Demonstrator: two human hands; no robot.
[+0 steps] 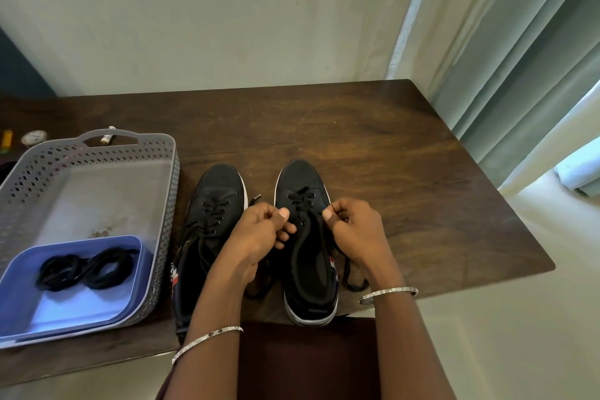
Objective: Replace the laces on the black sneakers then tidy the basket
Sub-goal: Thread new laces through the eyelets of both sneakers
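Note:
Two black sneakers with white soles stand side by side on the wooden table, toes pointing away from me. The left sneaker is laced, its lace ends trailing toward me. Both hands are over the right sneaker. My left hand pinches its black lace at the left eyelets, and my right hand pinches the lace at the right eyelets. A grey perforated basket sits on the left. Inside it a blue tray holds coiled black laces.
The dark wooden table stands against a pale wall. Small items lie behind the basket: a white tube, a round tin and a yellow object. Curtains hang at the right.

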